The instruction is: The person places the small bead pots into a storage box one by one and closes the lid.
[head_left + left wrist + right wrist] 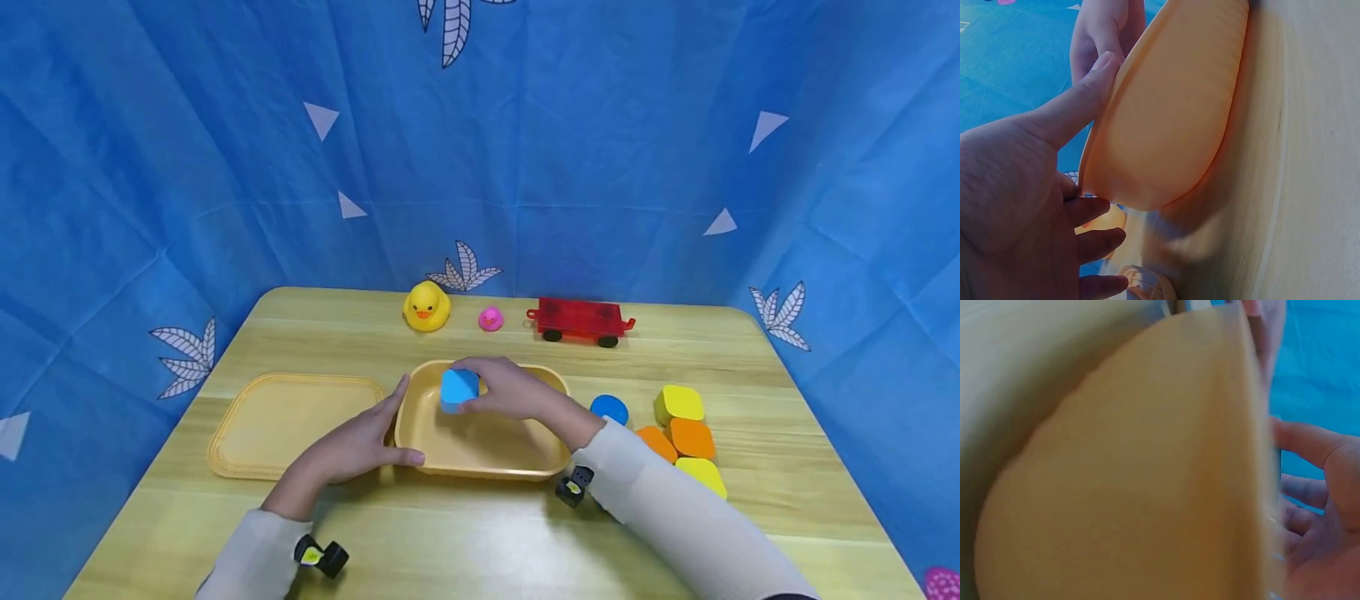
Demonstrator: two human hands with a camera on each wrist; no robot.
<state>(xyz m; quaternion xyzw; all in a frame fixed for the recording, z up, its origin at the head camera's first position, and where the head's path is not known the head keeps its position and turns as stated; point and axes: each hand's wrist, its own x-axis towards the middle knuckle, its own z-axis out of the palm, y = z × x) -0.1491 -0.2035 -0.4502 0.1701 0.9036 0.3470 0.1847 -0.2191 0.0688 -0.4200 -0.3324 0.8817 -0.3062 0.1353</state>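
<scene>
A light-orange plastic tub (491, 446) stands on the wooden table in the head view. My left hand (360, 444) holds its left end, thumb at the front rim and index finger along the left side; the other fingers spread below the thumb in the left wrist view. Over the inside of the tub, my right hand (508, 389) pinches a blue block (459, 392) with rounded corners between thumb and fingers. Whether the block touches the tub's floor I cannot tell. In the right wrist view the tub's blurred wall (1116, 462) hides most of the block.
A matching lid (300, 425) lies left of the tub. To its right are a blue piece (609, 409), yellow blocks (681, 403) and orange blocks (692, 438), partly behind my right sleeve. Behind stand a yellow duck (426, 307), a small pink duck (491, 318) and a red wagon (579, 318).
</scene>
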